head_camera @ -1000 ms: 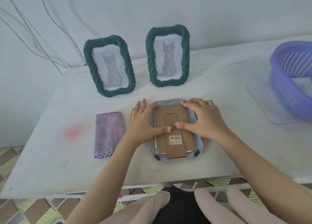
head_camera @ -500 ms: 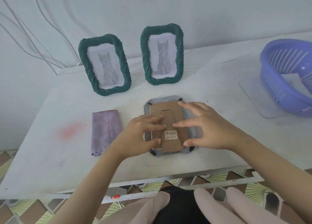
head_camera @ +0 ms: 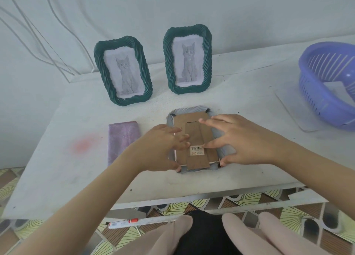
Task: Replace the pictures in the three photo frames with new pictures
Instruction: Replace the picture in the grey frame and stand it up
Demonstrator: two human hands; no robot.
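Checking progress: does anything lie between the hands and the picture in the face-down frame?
Yes. The cardboard backing lies in the frame, covering the picture; the left hand and right hand touch it.

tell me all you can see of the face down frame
The pale grey ribbed photo frame lies face down on the white table. Its brown cardboard back carries a stand strip and a barcode sticker; black clips show at the far corners. The left hand and right hand touch it, fingers spread, thumbs at the near corners.
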